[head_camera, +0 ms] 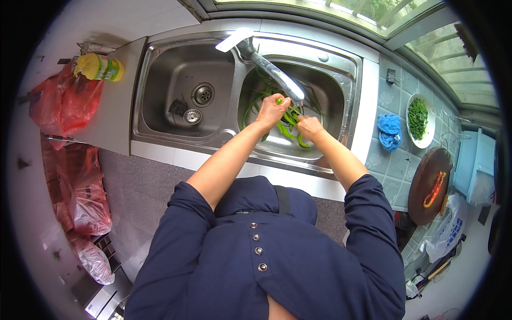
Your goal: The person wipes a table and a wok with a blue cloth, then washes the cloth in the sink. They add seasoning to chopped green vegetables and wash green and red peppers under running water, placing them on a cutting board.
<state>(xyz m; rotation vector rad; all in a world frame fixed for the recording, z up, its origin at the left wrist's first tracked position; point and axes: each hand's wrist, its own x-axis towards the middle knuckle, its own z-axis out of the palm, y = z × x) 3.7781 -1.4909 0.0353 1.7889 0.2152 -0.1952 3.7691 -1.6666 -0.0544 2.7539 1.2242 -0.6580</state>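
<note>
Both hands are over the right basin (332, 96) of a stainless steel double sink, below the faucet spout (280, 76). My left hand (272, 110) pinches a green pepper (279, 101), of which only a small part shows between the fingers. Close beside it, my right hand (310, 127) has its fingers curled at a thin green piece; whether it grips that piece is hidden. Under the hands lie several long green peppers (286, 131), one curved pepper (303, 141) nearest the front. Green strips (252, 110) spread along the basin's left side.
The left basin (164, 80) holds a drain strainer (193, 116) and a dark scrubber (178, 107). To the right are a blue cloth (389, 132), a bowl of chopped greens (417, 120) and a round cutting board (420, 180) with red peppers (434, 190). A yellow bottle (100, 67) lies left.
</note>
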